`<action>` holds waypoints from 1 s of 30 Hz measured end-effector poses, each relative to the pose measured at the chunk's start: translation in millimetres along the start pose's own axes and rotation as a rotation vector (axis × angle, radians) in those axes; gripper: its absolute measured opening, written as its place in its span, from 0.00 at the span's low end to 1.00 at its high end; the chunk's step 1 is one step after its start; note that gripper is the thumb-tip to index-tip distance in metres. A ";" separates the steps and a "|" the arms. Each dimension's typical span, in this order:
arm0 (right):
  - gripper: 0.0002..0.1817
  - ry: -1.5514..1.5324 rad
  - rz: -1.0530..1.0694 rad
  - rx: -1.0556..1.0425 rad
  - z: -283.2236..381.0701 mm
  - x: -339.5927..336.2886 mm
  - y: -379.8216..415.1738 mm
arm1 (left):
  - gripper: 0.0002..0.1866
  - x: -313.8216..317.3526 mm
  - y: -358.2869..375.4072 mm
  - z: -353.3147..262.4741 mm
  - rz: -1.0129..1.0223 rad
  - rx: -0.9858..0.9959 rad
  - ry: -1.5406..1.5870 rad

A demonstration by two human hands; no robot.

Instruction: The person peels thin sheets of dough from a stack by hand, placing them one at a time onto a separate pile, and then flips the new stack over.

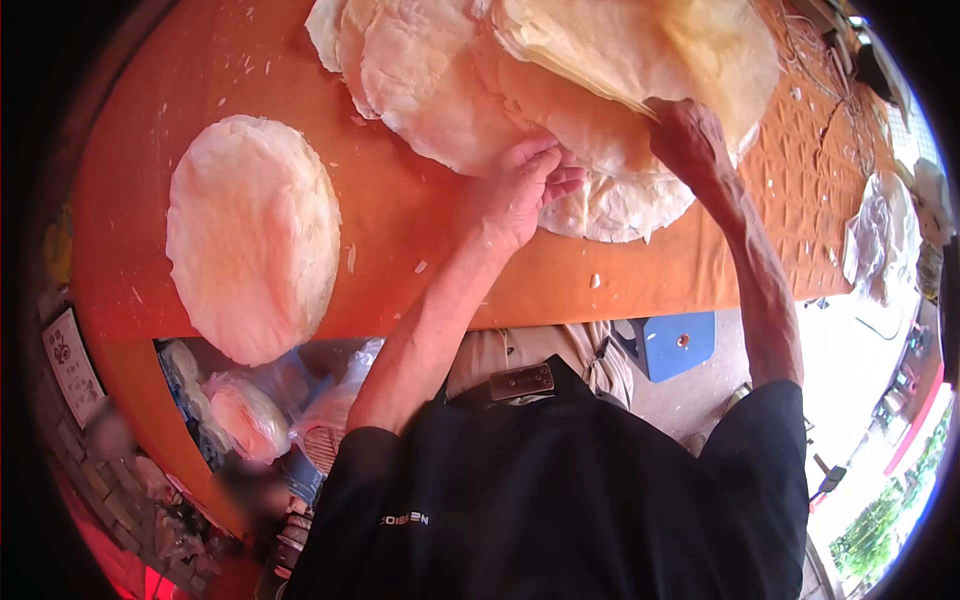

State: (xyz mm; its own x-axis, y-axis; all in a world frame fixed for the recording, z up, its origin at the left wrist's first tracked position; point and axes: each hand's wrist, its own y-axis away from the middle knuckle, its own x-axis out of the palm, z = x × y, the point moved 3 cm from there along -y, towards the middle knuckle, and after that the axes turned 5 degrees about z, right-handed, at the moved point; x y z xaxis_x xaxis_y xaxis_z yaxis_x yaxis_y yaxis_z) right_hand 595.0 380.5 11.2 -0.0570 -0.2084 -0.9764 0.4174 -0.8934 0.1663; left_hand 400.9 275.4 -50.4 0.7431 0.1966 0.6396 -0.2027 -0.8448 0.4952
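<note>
Thin, pale round flatbread sheets (430,90) lie overlapping in a large pile at the table's far side. My right hand (690,145) is closed on the edge of an upper yellowish flatbread sheet (610,50), which is partly folded; its fingertips are largely hidden. My left hand (528,190) is at the near edge of the pile, its fingers loosely bent and apart, with nothing visible in them. Just beyond its fingers, a lower stack of white sheets (630,210) shows ragged edges. To the left, a separate oval stack of sheets (250,240) overhangs the table's near edge.
The orange-brown covered table (420,240) carries scattered pale flakes. Plastic-wrapped bundles (245,415) sit beneath its near left side. A blue stool (680,345) stands below the near edge. Clear plastic bags (880,240) hang at the right, and cords (815,60) lie at the far right.
</note>
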 end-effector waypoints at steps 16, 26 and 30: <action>0.15 -0.125 -0.108 -0.121 29.3 8.3 12.4 | 0.09 30.1 -19.1 -5.2 0.172 -0.063 0.041; 0.22 -0.040 -0.323 -0.084 24.8 37.3 17.4 | 0.12 24.9 -19.5 -8.6 0.183 -0.037 0.013; 0.11 0.011 -0.230 0.092 -4.0 -49.1 -4.6 | 0.17 8.1 4.2 -6.8 0.070 -0.078 -0.119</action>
State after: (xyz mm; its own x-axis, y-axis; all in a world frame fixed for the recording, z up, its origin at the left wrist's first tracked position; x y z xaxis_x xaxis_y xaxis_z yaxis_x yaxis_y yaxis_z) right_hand 599.6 396.4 57.8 -0.1311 0.0083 -0.9913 0.3103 -0.9494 -0.0489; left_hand 401.8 276.8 -39.2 0.7948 0.0740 0.6023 -0.3021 -0.8125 0.4985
